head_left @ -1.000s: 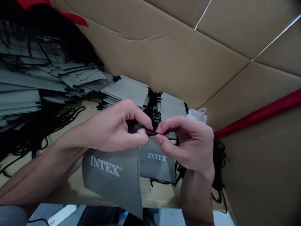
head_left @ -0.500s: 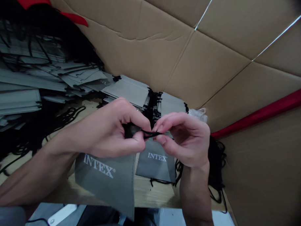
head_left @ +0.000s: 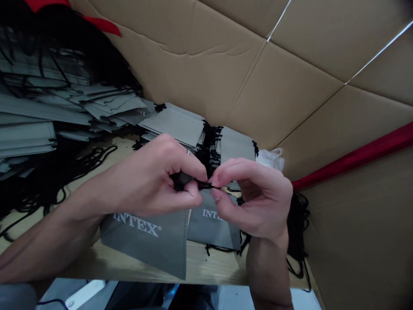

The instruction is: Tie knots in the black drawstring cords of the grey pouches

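My left hand (head_left: 154, 180) is closed on the gathered top of a grey drawstring pouch (head_left: 145, 243) printed INTEX, which hangs below it over the table. Between my hands runs the pouch's black cord (head_left: 205, 185). The thumb and index finger of my right hand (head_left: 259, 197) pinch that cord close to the left fingertips. Just under my right hand, a second grey INTEX pouch (head_left: 211, 223) lies flat on the table with its black cord spread around it. The cord's end is hidden by my right fingers.
Stacks of grey pouches (head_left: 180, 124) stand at the back against a cardboard wall (head_left: 210, 60). A large heap of grey pouches (head_left: 35, 108) with tangled black cords fills the left. More black cords (head_left: 297, 226) hang at the right, near a clear plastic bag (head_left: 272, 159) and a red strip (head_left: 362, 153).
My right hand has shifted slightly right and down. The cord between the hands looks drawn tighter, and the hanging pouch's lower corner has swung up.
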`<state>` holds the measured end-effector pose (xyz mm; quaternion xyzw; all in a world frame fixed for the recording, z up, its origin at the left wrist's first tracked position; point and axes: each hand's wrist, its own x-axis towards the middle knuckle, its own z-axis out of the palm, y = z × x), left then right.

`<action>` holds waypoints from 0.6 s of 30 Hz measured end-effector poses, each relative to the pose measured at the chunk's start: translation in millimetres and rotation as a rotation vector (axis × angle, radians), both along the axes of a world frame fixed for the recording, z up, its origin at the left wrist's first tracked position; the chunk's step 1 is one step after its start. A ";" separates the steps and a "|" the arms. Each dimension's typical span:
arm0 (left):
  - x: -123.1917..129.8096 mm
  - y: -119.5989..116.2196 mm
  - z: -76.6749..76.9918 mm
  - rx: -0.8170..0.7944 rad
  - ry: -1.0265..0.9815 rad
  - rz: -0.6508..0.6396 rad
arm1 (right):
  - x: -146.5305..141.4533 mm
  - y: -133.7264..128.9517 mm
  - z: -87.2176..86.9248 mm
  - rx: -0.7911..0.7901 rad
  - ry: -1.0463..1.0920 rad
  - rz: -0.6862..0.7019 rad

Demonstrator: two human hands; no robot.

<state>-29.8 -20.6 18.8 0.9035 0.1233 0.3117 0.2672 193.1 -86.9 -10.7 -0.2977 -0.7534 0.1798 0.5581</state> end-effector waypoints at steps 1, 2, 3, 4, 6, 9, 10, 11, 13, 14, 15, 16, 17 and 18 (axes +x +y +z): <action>-0.8 0.1 0.9 -0.020 -0.005 -0.025 | -0.3 0.2 0.1 -0.032 0.028 0.028; -2.0 0.4 1.9 -0.051 -0.008 -0.057 | -0.6 1.0 -0.3 -0.062 0.062 0.063; -3.5 0.8 2.9 -0.087 -0.011 -0.093 | -1.2 2.0 -1.0 -0.091 0.097 0.101; -5.0 1.2 4.0 -0.125 -0.010 -0.131 | -2.0 3.4 -2.0 -0.111 0.132 0.141; -7.9 1.7 5.9 -0.176 -0.015 -0.196 | -3.9 6.4 -4.7 -0.138 0.198 0.202; -9.5 1.1 6.9 -0.145 -0.058 -0.208 | -3.8 11.1 -8.6 -0.183 0.278 0.257; -9.1 1.1 6.3 -0.117 -0.059 -0.175 | -2.0 12.7 -9.2 -0.216 0.286 0.258; -8.2 1.6 5.2 -0.087 -0.045 -0.128 | 0.7 14.1 -9.1 -0.257 0.276 0.250; -5.5 4.3 1.4 -0.038 0.026 -0.008 | 8.5 16.4 -7.0 -0.328 0.220 0.203; -3.9 6.6 -1.0 -0.021 0.063 0.049 | 12.8 17.1 -5.0 -0.348 0.184 0.172; -2.3 9.4 -3.6 -0.010 0.093 0.097 | 17.0 17.3 -2.6 -0.359 0.152 0.142; -0.7 12.6 -6.1 0.000 0.110 0.133 | 20.6 17.0 -0.1 -0.365 0.124 0.116; 0.8 15.9 -8.4 0.008 0.118 0.158 | 23.4 16.4 2.2 -0.373 0.100 0.095; 2.2 19.2 -10.5 0.011 0.123 0.172 | 25.3 15.5 4.2 -0.386 0.071 0.081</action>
